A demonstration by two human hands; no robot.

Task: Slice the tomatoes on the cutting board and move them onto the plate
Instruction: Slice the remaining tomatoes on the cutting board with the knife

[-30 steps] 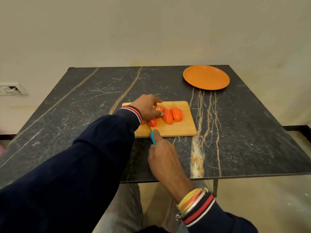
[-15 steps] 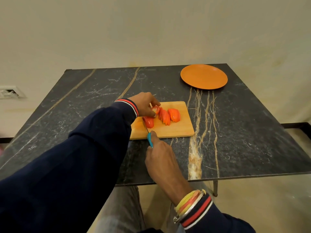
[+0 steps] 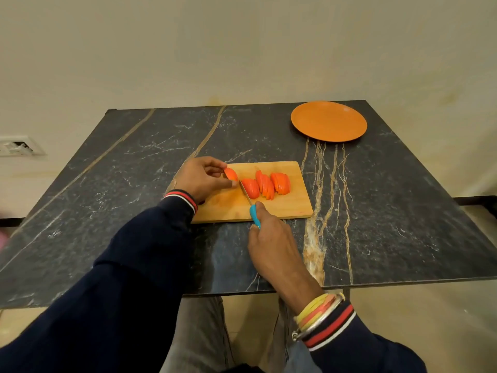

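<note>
A wooden cutting board (image 3: 293, 205) lies on the dark marble table (image 3: 134, 162). Several red tomato slices (image 3: 266, 185) stand in a row on it. My left hand (image 3: 201, 179) pinches one thin tomato piece (image 3: 231, 174) at the row's left end, a little apart from the other slices. My right hand (image 3: 271, 238) grips a knife with a blue handle (image 3: 255, 215); its blade (image 3: 245, 192) rests against the left side of the leftmost standing slice. An orange plate (image 3: 328, 121) with nothing on it sits at the table's far right.
A pale wall rises behind the table, with a socket panel (image 3: 18, 146) at the left. The table's near edge runs just behind my right wrist. My legs show below the table.
My left hand has drawn one tomato piece to the left, away from the row. The knife blade now sits in the gap beside the remaining slices.
</note>
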